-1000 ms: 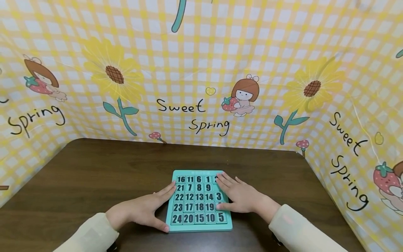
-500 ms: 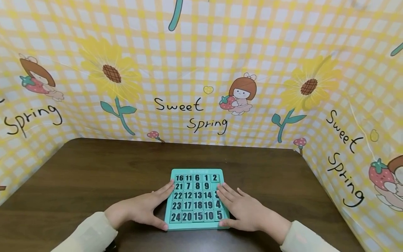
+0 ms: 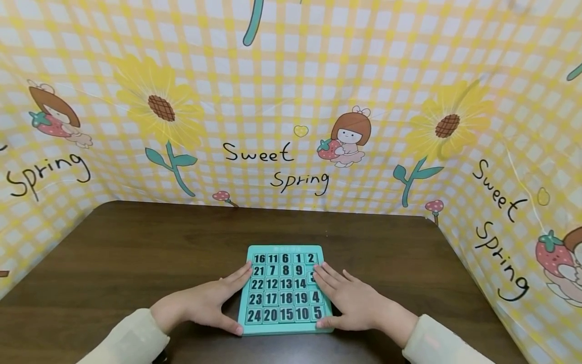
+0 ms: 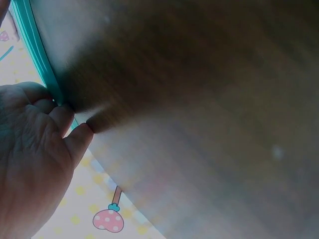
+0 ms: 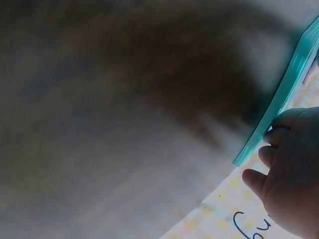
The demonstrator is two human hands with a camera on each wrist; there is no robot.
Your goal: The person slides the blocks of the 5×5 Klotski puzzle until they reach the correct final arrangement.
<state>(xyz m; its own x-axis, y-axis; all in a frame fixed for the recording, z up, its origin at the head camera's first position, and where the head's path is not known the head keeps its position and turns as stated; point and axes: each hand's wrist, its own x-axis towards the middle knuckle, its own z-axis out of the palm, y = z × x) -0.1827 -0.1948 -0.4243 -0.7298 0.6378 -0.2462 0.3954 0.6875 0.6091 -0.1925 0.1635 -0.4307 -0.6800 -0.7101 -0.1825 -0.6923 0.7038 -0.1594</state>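
Note:
A turquoise sliding number puzzle (image 3: 286, 329) lies flat on the table, its black-numbered tiles in rows. My left hand (image 3: 206, 302) rests along the puzzle's left edge, fingers straight, with the thumb at the near left corner. The right hand (image 3: 356, 299) reaches over the right edge. Its straight fingertips touch the 3 tile (image 3: 312, 277), partly covering it, and its thumb lies by the 5 tile (image 3: 318, 313). The 3 tile sits between the second and third rows, just above the 4 tile (image 3: 316, 297). Both wrist views show the fingers at the puzzle's turquoise side.
The dark brown wooden table (image 3: 159, 237) stretches around the puzzle. A yellow checked cloth (image 3: 273, 101) with flowers, figures and lettering hangs along its back and both sides.
My right hand has drawn back toward me along the right column, baring the 2 tile. Since half a second ago the 3 tile has slid away from me, off the 4 tile. The left hand stays put.

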